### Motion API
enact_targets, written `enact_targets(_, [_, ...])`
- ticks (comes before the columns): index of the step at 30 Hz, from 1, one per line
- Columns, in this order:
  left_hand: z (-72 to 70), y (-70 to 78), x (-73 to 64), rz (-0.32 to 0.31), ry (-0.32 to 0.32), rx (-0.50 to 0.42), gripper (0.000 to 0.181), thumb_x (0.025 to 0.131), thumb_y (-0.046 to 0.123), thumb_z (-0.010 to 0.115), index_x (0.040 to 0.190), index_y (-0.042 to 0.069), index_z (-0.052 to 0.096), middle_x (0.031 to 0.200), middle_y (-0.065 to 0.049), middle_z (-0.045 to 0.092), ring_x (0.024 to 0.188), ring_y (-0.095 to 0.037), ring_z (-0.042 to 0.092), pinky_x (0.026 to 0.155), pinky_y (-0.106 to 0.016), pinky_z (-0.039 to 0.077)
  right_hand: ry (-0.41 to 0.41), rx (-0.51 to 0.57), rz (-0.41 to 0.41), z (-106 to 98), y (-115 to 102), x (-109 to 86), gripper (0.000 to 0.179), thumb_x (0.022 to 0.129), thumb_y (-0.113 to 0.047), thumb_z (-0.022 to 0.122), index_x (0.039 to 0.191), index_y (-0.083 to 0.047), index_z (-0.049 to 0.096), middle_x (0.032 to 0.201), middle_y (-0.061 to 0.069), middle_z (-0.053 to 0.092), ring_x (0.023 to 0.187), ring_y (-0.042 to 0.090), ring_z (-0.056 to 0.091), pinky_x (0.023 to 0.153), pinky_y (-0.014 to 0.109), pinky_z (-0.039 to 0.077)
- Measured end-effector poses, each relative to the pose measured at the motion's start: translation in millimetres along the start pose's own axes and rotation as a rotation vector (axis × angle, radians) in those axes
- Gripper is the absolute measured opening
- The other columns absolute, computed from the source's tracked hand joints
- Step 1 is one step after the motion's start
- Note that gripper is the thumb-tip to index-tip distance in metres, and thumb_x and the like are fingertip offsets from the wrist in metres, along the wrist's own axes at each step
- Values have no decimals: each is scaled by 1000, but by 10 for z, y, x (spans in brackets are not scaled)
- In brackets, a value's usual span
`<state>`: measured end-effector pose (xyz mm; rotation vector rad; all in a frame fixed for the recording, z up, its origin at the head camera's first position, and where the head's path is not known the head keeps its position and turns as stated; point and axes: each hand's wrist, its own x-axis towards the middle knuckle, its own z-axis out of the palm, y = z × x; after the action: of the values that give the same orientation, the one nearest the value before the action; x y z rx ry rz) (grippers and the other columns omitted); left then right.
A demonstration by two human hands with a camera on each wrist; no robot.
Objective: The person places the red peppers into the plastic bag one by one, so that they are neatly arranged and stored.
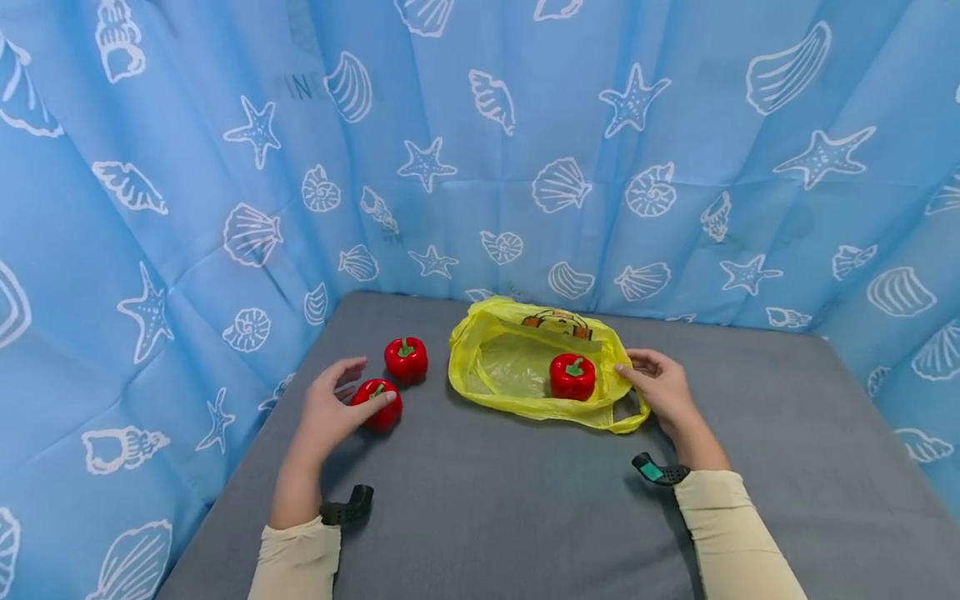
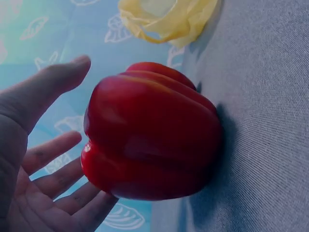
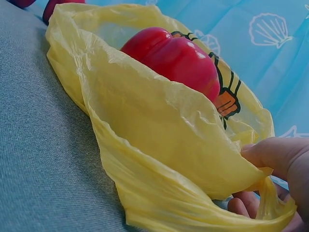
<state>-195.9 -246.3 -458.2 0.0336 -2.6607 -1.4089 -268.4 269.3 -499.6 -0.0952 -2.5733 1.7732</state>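
Observation:
My left hand (image 1: 330, 408) is beside the nearer red bell pepper (image 1: 387, 414). In the left wrist view its fingers (image 2: 53, 183) are spread behind that pepper (image 2: 149, 135), and the thumb stands apart from it. A second bell pepper (image 1: 406, 360) sits just beyond. A yellow plastic bag (image 1: 491, 400) lies with its mouth open upward, a third bell pepper (image 1: 572, 379) inside. My right hand (image 1: 662, 387) pinches the bag's right edge near a handle loop, thumb inside the rim in the right wrist view, other fingers partly hidden behind the plastic.
A grey cloth-covered table (image 1: 495, 500) carries everything. Behind it and on both sides hangs a blue curtain (image 1: 465, 108) with white shell and starfish prints. Black camera mounts (image 1: 348, 506) are strapped at both wrists.

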Motion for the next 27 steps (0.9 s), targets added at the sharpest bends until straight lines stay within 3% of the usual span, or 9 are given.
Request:
enact_targets(3, [-6,-8,-11,-26,-25,19,80,86,45,88,152,15,53,156,-14,54,142,-41,54,113,-60,51,0,7,3,-4,-4,7,57,102,-38,72,146,-2,60,121,0,65,98,-1,64,83,16,58])
enact_targets(9, [-8,-19,-15,-52,-68,38,85,84,48,89,154,17,51,157,-14,52,142,-41,52,109,-60,54,-5,11,-5,-12,14,19,56,104,-33,71,148,-2,58,130,11,64,97,-4,62,82,16,58])
enact_targets(18, [-37,-76,-14,-79,-152,56,92,82,46,91,157,16,47,160,-14,48,147,-44,47,107,-61,55,5,37,-6,-1,4,6,55,102,-33,74,145,-1,60,115,-3,66,94,-1,65,80,17,60])
enact_targets(27, [-60,-117,-25,-59,-206,90,93,81,36,93,158,14,46,160,-17,46,145,-48,46,106,-64,54,-12,34,6,3,-4,7,56,103,-33,72,148,-1,58,132,17,64,96,-2,63,82,16,59])
